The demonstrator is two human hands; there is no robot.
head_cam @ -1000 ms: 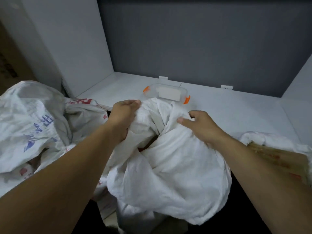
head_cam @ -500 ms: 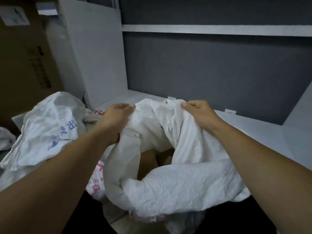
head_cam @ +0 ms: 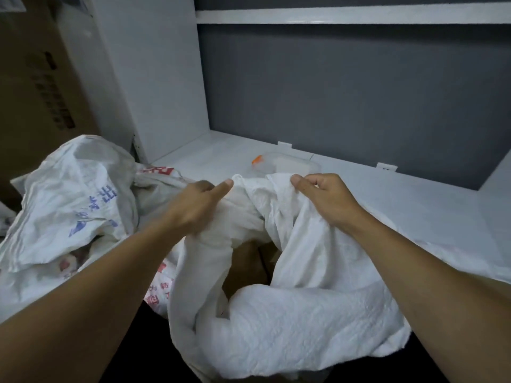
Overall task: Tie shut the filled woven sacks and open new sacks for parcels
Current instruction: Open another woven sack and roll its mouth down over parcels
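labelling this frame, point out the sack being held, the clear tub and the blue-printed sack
held sack (head_cam: 304, 327), head view, on its crumpled near side
clear tub (head_cam: 287, 164), head view, on its lid
blue-printed sack (head_cam: 55, 189), head view, on the cloth left of the print

A white woven sack (head_cam: 290, 327) is pictured in the foreground, crumpled and not yet tied; its mouth is drawn upward at the far rim, the left part gripped by the left hand (head_cam: 196, 205), the right part pinched by the right hand (head_cam: 326, 200); the near rim is slumped and folded over toward the camera; brown cardboard parcels (head_cam: 249, 261) are glimpsed through the gap in the mouth. A second white sack (head_cam: 69, 194), marked with blue print, is slumped just to the left, bulging and creased; red-printed sacking (head_cam: 159, 283) is partly covered between the two.
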